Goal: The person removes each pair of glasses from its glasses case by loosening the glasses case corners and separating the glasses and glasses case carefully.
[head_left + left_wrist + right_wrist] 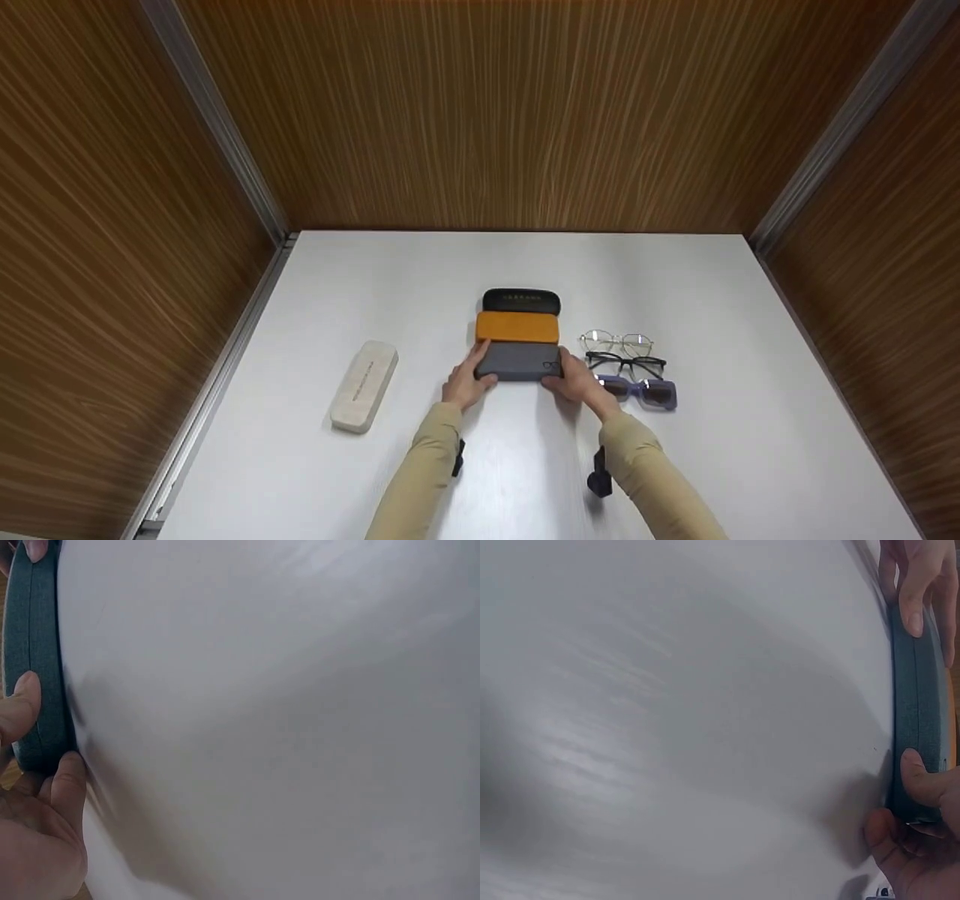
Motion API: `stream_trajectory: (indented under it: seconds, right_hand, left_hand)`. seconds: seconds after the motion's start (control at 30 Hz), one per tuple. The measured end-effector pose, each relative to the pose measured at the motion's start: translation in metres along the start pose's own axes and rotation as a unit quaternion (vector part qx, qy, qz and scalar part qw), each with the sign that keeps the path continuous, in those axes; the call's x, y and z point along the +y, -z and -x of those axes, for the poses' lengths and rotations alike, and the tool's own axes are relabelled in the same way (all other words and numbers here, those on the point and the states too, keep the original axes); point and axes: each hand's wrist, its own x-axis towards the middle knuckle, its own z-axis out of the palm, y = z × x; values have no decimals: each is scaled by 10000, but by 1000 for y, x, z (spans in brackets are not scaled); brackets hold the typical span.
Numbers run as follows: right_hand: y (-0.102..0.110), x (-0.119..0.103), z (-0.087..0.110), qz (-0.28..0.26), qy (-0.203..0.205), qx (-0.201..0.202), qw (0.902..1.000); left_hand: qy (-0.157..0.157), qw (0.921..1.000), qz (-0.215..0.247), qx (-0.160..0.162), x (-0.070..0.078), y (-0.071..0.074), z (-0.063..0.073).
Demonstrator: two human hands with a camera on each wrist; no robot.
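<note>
Head view, fingers (478,355) gripping grey case (517,360), glasses emblem (551,365), lettered cream case (365,388)

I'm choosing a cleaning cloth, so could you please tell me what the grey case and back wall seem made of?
The grey case looks fabric-covered and matte: the wrist views show fine woven texture. The back wall seems satin wood veneer or laminate, given its streaky grain.

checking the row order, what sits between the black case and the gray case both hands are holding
The orange case lies between the black case and the gray case; the head view shows this.
</note>
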Motion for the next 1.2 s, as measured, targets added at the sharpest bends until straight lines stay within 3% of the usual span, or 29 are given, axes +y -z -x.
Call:
stream_trajectory:
  seconds: [0.33,0.73,0.97,1.2]
  right_hand:
    - [0,0,1,72,-227,-167,9996]
    - [3,-1,7,14,-83,-199,9998]
    - [7,1,11,-158,-182,-344,9991]
    - [14,-4,15,-343,-370,-734,9960]
  left_hand:
    - [-65,9999,121,-28,0,0,4]
    - [-96,9995,275,-100,0,4,7]
    - [-683,9949,743,-71,-5,6,10]
    - [-920,9899,1056,-218,-7,9,13]
